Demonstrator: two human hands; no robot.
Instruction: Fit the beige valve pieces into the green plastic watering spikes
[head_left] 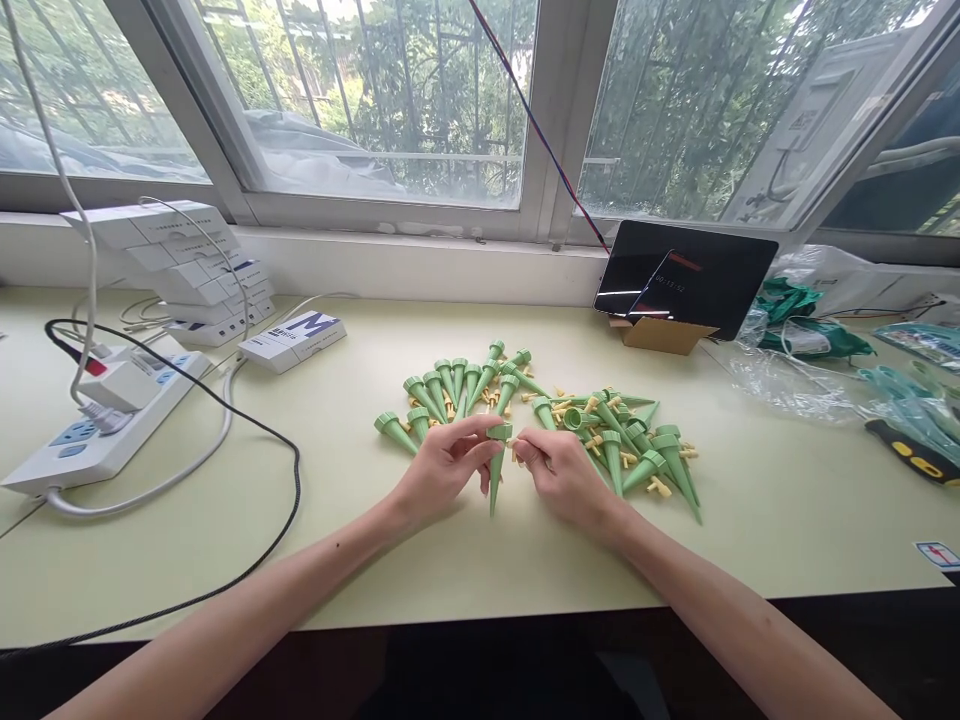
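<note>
My left hand [442, 465] grips a green plastic watering spike [496, 478] by its ribbed cap, with the point hanging downward. Close beside it, my right hand [568, 477] is pinched at the spike's cap around a small yellow valve [514, 452], mostly covered by the fingertips. Beyond my left hand, several green spikes with yellow valves [444, 378] are laid out in a fan. To the right lies a loose heap of green spikes [611, 452], with small yellow valves [658, 487] scattered among them.
A power strip [97, 430] with cables sits at left, near stacked white boxes [202, 265] and a single box [294, 340]. A black tablet [686, 275] leans on cardboard at the back. Plastic bags [802, 330] and black-and-yellow handled scissors [911, 452] lie at right.
</note>
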